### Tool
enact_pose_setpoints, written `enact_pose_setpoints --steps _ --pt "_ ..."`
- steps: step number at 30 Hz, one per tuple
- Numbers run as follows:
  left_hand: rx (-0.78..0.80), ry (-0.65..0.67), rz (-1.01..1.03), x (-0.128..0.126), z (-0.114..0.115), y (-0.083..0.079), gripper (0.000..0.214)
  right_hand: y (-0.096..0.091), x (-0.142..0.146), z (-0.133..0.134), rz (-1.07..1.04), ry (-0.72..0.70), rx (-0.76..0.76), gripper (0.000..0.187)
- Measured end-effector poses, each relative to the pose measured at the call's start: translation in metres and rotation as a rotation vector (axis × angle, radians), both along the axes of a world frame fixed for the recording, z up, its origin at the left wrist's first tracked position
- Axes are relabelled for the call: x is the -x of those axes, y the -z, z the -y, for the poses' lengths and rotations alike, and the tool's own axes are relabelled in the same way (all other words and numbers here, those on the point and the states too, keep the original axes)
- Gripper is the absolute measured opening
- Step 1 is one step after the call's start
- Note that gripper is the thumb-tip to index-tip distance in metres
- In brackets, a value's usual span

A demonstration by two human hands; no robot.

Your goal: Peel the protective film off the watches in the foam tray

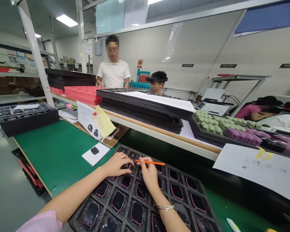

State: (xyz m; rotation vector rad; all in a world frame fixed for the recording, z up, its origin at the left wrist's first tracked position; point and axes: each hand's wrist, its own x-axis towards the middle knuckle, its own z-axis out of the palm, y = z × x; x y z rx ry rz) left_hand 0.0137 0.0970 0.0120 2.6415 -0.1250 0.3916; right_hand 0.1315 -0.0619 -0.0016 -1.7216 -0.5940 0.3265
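A black foam tray (106,204) lies on the green bench, its compartments holding several purple-framed smartwatch faces (118,201) with dark screens. My left hand (118,163) rests palm down over the tray's far left part, fingers spread and slightly bent, next to a watch face with a lit screen (132,155). Pinched in my right hand (148,172) is a slim orange pen (157,163), its left end near my left fingertips. What lies right under both hands is partly hidden.
Left of the tray, a dark watch face (94,150) sits on a white pad (98,158). A raised shelf (159,137) behind bears black foam trays (145,103), red foam (82,94) and green and purple parts (241,135). Three people (113,74) are beyond it.
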Motion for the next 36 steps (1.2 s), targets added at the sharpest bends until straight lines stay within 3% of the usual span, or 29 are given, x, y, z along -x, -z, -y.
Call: enact_pose_setpoints --steps 16,22,36 --pt "0.053 0.020 0.024 -0.004 -0.002 0.005 0.029 0.001 0.002 0.001 0.015 -0.085 0.022 0.059" --pt "0.178 -0.121 -0.003 -0.003 -0.001 0.010 0.064 0.000 0.004 0.002 0.026 -0.113 0.045 0.056" --pt "0.175 -0.122 -0.035 -0.005 -0.004 0.011 0.058 -0.003 0.007 0.003 0.110 -0.173 0.054 0.050"
